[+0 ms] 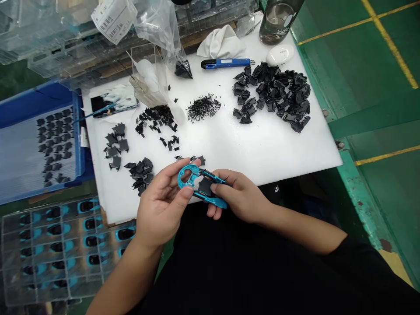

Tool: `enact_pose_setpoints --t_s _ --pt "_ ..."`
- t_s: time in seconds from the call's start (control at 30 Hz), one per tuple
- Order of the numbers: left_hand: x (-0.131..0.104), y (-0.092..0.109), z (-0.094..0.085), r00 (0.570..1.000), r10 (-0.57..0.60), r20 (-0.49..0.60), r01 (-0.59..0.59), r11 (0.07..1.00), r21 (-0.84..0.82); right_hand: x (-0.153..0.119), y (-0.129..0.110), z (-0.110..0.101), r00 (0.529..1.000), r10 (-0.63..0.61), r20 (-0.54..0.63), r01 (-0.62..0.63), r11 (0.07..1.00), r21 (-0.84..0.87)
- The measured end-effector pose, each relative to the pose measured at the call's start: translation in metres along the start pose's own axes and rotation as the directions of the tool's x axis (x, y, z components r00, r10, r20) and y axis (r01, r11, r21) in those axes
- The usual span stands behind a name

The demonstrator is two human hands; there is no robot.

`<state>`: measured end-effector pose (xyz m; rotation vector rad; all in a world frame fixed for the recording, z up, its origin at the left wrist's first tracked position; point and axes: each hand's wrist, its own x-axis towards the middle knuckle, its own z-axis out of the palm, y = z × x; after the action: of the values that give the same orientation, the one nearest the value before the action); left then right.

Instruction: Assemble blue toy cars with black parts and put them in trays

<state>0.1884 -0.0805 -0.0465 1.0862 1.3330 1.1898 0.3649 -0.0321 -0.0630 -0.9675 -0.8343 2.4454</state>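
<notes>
A bright blue toy car body shell (186, 171) is held between my two hands, near the table's front edge. My left hand (166, 203) grips its rounded end, with the thumb on the near side. My right hand (241, 192) is closed around the other end. Its thumb presses on a dark grey plastic piece (205, 185) lying inside the shell. The right fingers are partly hidden beneath the shell. Just beyond my hands lie a few dark grey pieces (198, 159). A pile of black curved parts (141, 172) is close to my left hand.
The white table (236, 144) also bears small black pins (204, 107), flat black bits (157, 117), a large black parts heap (282, 92), a blue utility knife (226, 64) and a bottle (278, 19). At left are a blue bin (78, 144) and a clear compartment tray (74, 214).
</notes>
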Motion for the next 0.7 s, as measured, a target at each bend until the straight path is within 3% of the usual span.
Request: enact_pose_setpoints --t_s 0.17,0.47,0.57,0.63,0.7 --pt "0.0010 -0.0036 -0.0047 0.999 -0.013 0.053 0.016 0.997 -0.072 -0.0013 -0.0007 0.0031 1.000 0.019 -0.025 -0.019 1.000 -0.016" --pt "-0.0032 0.0002 -0.0035 0.999 0.036 0.019 -0.037 0.999 0.038 -0.0025 0.0069 0.0073 0.984 -0.095 -0.154 0.048 0.957 -0.285" --pt "-0.0024 -0.0005 -0.0043 0.998 0.053 0.027 -0.053 0.998 0.024 -0.0039 0.0056 0.0073 0.947 -0.259 -0.191 0.133 0.856 -0.500" --pt "-0.0020 -0.0007 -0.0048 0.998 0.055 0.038 -0.056 0.998 0.011 -0.0040 0.0043 0.0060 0.904 -0.396 -0.160 0.203 0.728 -0.655" --pt "-0.0018 -0.0005 -0.0051 0.997 0.054 0.053 -0.054 0.999 0.003 -0.0035 0.0034 0.0043 0.881 -0.458 -0.121 0.227 0.633 -0.740"
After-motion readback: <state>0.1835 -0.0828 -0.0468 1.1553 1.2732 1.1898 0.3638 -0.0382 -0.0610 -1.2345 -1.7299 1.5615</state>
